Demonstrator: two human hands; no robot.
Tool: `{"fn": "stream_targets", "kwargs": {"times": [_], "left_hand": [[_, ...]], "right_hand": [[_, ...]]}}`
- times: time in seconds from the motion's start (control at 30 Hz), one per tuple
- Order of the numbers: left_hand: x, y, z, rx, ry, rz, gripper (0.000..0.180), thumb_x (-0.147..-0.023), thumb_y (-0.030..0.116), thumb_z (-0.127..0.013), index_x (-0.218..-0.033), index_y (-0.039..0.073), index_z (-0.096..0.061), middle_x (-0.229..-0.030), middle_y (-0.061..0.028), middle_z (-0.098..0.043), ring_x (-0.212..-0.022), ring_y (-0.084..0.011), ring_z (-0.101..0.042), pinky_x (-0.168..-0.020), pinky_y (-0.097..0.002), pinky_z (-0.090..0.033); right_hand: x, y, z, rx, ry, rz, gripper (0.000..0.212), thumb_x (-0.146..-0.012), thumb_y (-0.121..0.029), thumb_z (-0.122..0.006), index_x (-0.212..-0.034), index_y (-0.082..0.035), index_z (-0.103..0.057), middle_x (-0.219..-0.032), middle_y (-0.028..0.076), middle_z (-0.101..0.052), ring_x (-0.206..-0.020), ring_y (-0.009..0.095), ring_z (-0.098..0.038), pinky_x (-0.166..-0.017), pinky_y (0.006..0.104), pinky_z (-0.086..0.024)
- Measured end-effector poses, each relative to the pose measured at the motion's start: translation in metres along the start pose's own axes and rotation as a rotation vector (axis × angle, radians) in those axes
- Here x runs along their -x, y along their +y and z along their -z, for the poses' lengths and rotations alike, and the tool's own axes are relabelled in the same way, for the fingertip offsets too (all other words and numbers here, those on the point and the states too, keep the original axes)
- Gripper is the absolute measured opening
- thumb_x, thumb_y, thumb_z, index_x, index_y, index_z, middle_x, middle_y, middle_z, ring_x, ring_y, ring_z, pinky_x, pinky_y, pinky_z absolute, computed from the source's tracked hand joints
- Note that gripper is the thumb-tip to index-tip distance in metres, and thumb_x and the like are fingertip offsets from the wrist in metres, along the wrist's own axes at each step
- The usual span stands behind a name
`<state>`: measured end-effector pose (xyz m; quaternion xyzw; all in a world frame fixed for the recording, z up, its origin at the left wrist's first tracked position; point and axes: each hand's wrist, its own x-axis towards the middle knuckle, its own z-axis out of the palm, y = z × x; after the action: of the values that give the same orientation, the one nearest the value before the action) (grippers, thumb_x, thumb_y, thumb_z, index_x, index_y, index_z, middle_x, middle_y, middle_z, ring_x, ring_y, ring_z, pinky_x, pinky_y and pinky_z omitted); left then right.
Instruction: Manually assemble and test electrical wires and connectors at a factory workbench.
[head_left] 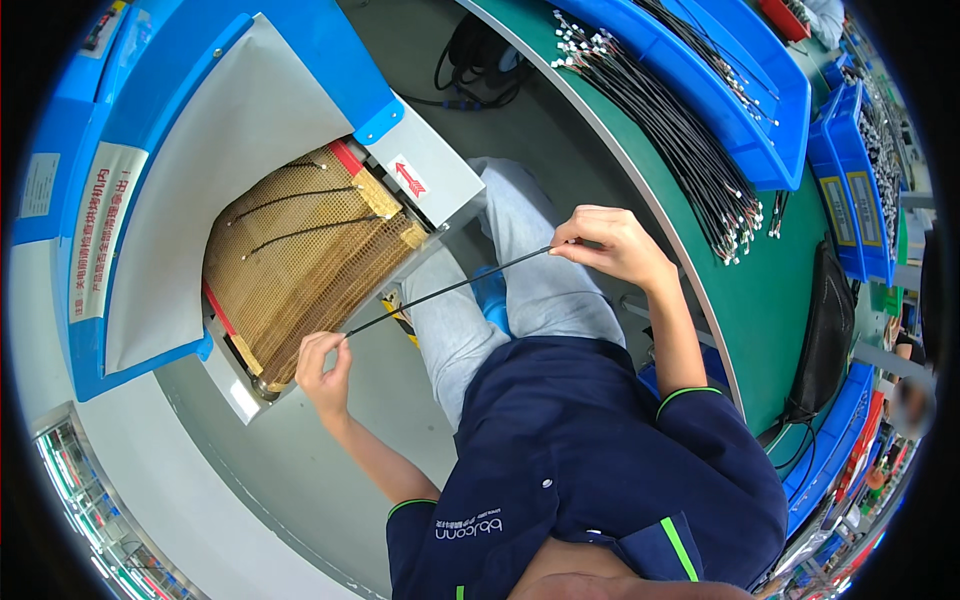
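Fingers of the left hand (324, 376) are closed in a pinch near one end of a thin black cable (450, 292); from my remote view, those of the right hand (622, 247) likewise pinch its other end, and it runs nearly straight between them. Beyond the left fingers I see a few loose black cables (318, 227) on a tan mesh conveyor belt (292, 278). Right of the right fingers, a white-tipped black cable bundle (680, 145) lies on the green desk (755, 335).

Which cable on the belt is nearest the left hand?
The lowest black cable on the mesh belt; the others lie higher, farther from the left hand.
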<state>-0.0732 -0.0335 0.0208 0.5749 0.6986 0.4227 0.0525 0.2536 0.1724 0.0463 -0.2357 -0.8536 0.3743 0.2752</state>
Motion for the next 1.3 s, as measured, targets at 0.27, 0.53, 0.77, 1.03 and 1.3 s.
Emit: {"fn": "stream_targets", "kwargs": {"times": [0.27,0.53,0.77,1.03,1.3], "left_hand": [[0.001,-0.002,0.004,0.017,0.006,-0.005,0.018,-0.064,-0.010,-0.066,-0.079,0.000,-0.061,-0.072,-0.0086,-0.060,-0.068,-0.0212,-0.057,-0.063,-0.0288,-0.046],[0.002,-0.001,0.009,0.025,-0.017,-0.036,0.018,-0.064,-0.010,-0.065,-0.078,-0.001,-0.061,-0.072,-0.0089,-0.060,-0.069,-0.0223,-0.057,-0.063,-0.0292,-0.046],[-0.001,-0.009,0.011,0.022,-0.001,-0.005,0.018,-0.065,-0.010,-0.065,-0.079,-0.001,-0.061,-0.073,-0.0092,-0.060,-0.069,-0.0219,-0.057,-0.063,-0.0289,-0.046],[-0.031,-0.043,0.018,-0.080,-0.024,0.088,0.009,-0.073,-0.002,-0.065,-0.082,0.000,-0.062,-0.078,-0.0082,-0.062,-0.072,-0.0207,-0.058,-0.065,-0.0279,-0.046],[-0.069,-0.121,0.030,-0.184,-0.129,0.154,0.011,-0.080,0.008,-0.063,-0.086,-0.001,-0.061,-0.091,-0.0115,-0.061,-0.084,-0.0259,-0.059,-0.076,-0.0322,-0.045]], "right_hand": [[-0.003,-0.004,0.001,0.025,-0.031,0.020,0.010,-0.073,-0.008,-0.071,-0.078,-0.005,-0.064,-0.067,0.004,-0.059,-0.059,0.017,-0.054,-0.052,0.0295,-0.043],[-0.003,-0.005,-0.003,0.074,-0.005,0.096,0.011,-0.071,-0.007,-0.072,-0.079,-0.005,-0.064,-0.066,0.003,-0.058,-0.057,0.017,-0.052,-0.052,0.0295,-0.043],[-0.007,-0.008,-0.007,0.035,-0.031,0.128,0.012,-0.070,-0.005,-0.072,-0.077,-0.005,-0.062,-0.062,0.004,-0.054,-0.054,0.017,-0.051,-0.049,0.0299,-0.041],[-0.021,0.000,-0.050,0.016,-0.002,0.017,0.011,-0.072,-0.009,-0.070,-0.079,-0.005,-0.062,-0.062,0.006,-0.057,-0.055,0.018,-0.057,-0.050,0.0285,-0.045],[-0.060,0.005,-0.131,-0.006,0.030,-0.232,0.013,-0.078,-0.017,-0.063,-0.084,-0.006,-0.059,-0.073,0.011,-0.064,-0.066,0.027,-0.063,-0.058,0.0367,-0.049]]}}
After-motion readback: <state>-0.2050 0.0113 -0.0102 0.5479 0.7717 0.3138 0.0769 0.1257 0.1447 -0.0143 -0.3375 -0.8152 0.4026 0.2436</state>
